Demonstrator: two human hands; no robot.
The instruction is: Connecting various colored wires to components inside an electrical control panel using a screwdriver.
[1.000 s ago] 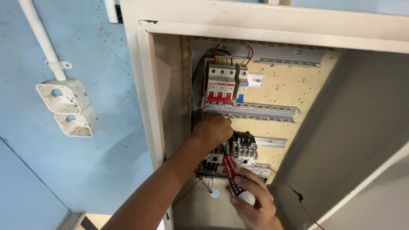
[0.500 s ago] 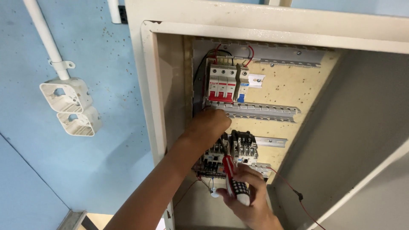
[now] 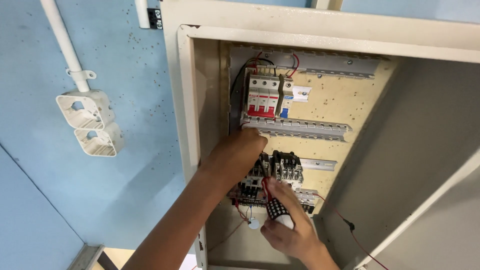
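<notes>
I look up into an open wall-mounted electrical cabinet. My left hand reaches in and rests against the contactor block just below the grey slotted wire duct; what its fingers hold is hidden. My right hand is lower and grips a screwdriver with a red and black studded handle, its tip pointing up into the contactor terminals. A white and red triple breaker sits at the top of the beige back plate.
The cabinet door hangs open on the right. A thin red wire trails down to the lower right. On the blue wall at left are a white conduit pipe and two open white junction boxes.
My left hand has shifted slightly up and left toward the wire duct. My right hand with the screwdriver has moved up closer to the contactor.
</notes>
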